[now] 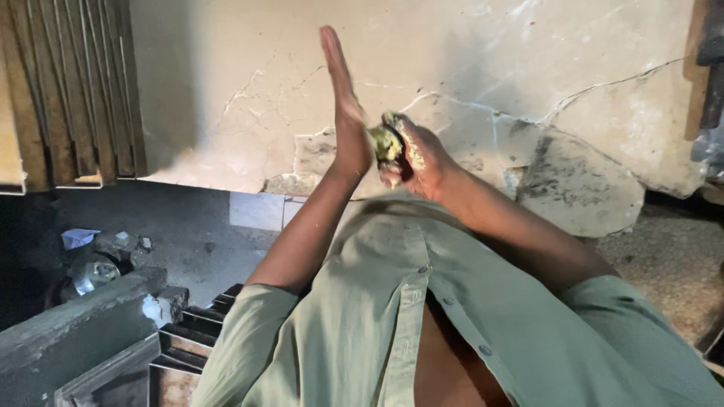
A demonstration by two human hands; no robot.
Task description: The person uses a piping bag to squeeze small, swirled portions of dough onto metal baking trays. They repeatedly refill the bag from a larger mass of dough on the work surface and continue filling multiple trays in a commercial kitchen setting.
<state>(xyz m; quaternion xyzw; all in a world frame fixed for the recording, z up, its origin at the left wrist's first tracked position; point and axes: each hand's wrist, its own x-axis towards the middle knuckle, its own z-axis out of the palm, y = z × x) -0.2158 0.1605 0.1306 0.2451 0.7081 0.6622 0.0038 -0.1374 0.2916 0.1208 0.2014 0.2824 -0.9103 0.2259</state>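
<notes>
Left hand (pixel 343 105) open flat, fingers straight up, palm pressed against yellowish-green lump (pixel 388 142); right hand (pixel 422 158) closed around that lump, in front of cracked pale wall (pixel 528 68).

head cam | looks steeply down | close over own torso | single view

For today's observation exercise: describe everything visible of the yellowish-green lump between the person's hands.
The yellowish-green lump is small, soft-looking and putty-like, with a rough, uneven surface. It sits pressed between the flat, upright left hand and the curled right hand, whose fingers close round it. It is held above the green shirt, before the cracked wall.
</notes>
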